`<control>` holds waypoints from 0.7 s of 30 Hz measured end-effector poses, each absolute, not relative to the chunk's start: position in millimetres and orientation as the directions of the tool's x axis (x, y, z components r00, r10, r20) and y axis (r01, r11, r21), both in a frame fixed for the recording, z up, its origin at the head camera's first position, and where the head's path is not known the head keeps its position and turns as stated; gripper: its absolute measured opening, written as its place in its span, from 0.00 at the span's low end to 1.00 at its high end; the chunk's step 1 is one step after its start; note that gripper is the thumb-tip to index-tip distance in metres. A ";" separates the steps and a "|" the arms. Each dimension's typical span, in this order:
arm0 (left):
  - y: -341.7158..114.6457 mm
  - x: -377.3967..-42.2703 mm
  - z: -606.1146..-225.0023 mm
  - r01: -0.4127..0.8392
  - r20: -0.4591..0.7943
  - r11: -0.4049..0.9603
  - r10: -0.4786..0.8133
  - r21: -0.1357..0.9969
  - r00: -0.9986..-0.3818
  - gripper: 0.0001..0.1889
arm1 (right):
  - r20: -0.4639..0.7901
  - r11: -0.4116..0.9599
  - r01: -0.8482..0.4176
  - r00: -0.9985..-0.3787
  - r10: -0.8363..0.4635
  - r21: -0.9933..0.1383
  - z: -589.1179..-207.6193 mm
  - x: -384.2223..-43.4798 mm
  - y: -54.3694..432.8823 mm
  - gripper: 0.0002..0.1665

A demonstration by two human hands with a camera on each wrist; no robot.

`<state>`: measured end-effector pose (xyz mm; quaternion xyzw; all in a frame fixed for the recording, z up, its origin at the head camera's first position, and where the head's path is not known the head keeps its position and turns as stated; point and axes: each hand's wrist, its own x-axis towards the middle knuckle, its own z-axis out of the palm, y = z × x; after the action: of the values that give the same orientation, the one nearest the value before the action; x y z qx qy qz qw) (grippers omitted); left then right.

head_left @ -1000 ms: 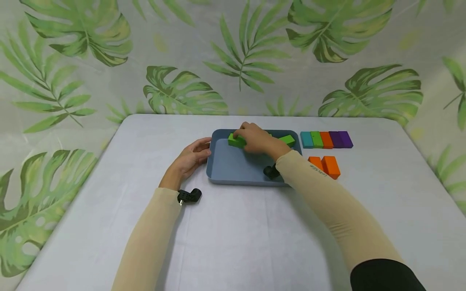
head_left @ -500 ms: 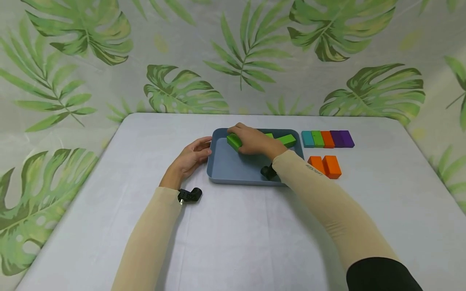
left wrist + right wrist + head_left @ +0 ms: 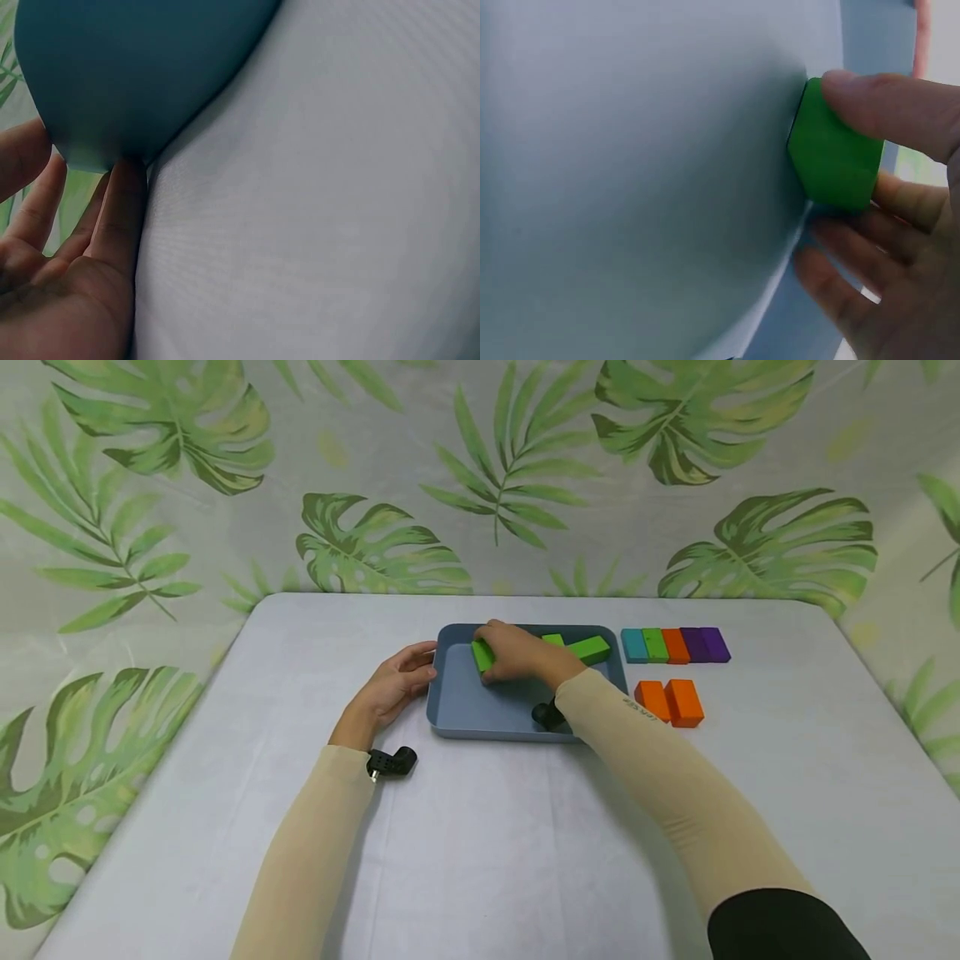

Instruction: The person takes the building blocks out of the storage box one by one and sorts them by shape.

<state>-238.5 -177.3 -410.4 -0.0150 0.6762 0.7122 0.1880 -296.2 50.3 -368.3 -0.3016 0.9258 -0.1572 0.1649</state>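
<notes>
My right hand [image 3: 521,652] pinches a green block [image 3: 836,154] between thumb and fingers, inside the blue-grey tray [image 3: 487,732]. In the head view the block [image 3: 482,655] shows at the left of the hand, near the tray's back left corner. The right wrist view has the thumb along one face and a finger against the opposite side. My left hand [image 3: 397,683] is at the tray's left edge; its relaxed fingers touch the rim [image 3: 97,161]. Right of the right hand lie two more green blocks, one [image 3: 552,639] partly hidden and one [image 3: 590,649] set at a slant.
A row of coloured blocks [image 3: 675,646], teal, green, orange and purple, lies just right of the tray. In front of that row stand two orange blocks [image 3: 650,699], close to the right forearm. White cloth covers the table [image 3: 465,843]; a leaf-print curtain [image 3: 525,460] hangs behind.
The green block in my right hand has turned from lying sideways to pointing more front to back, after a small shift left. The left hand holds its place at the tray.
</notes>
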 end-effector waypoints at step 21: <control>-178.0 -239.0 -410.8 -0.292 -0.278 -0.017 0.259 0.956 -0.925 0.30 | -0.272 0.776 -0.462 -0.753 -0.599 -0.429 -374.9 -297.9 53.4 0.45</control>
<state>-239.0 -178.0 -410.8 -0.0124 0.6741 0.7128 0.1932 -297.9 53.4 -374.9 -0.2882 0.9207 -0.1698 0.2011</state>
